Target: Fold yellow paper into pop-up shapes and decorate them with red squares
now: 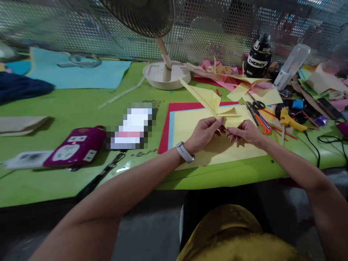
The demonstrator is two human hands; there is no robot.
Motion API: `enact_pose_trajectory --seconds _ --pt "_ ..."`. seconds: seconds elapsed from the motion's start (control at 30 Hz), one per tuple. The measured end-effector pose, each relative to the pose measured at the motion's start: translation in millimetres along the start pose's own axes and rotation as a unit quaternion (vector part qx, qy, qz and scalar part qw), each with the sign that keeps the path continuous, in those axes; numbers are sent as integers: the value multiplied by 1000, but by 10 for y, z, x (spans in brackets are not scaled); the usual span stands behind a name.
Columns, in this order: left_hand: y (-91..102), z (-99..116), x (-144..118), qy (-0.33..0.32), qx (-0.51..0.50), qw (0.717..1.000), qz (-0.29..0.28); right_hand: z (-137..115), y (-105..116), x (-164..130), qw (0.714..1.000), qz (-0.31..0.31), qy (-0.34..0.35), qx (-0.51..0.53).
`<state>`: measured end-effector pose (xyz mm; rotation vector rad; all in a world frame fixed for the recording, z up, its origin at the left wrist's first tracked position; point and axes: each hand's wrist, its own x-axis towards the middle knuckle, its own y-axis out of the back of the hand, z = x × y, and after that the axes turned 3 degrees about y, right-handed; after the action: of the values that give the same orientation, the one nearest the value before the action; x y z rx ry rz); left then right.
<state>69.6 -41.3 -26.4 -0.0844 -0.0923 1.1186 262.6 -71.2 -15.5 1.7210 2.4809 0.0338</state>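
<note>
A folded yellow paper figure (210,101) with long pointed flaps is held between both hands above a stack of yellow, blue and red paper sheets (187,127) on the green table (81,105). My left hand (205,132), with a white watch on its wrist, pinches the figure's lower edge from the left. My right hand (246,132) pinches the same lower part from the right, its fingers curled on the paper.
A desk fan (163,69) stands behind the sheets. Scissors (257,105), an orange cutter (262,121), a yellow glue gun (289,121), a black bottle (259,58) and paper scraps crowd the right. A purple power strip (74,146) lies on the left.
</note>
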Motion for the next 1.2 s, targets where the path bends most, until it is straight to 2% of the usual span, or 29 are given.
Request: enact_pose_trajectory --seconds 0.3,0.8,1.2 --pt "2 -15 -1 -17 -14 1000 0 -49 -4 -11 1000 5 -2 11" --pt "-12 -1 -9 -32 -5 999 5 11 19 -3 1000 -8 7 -4" --pt "-14 2 -15 -24 8 1000 12 12 1 13 1000 2 4 1"
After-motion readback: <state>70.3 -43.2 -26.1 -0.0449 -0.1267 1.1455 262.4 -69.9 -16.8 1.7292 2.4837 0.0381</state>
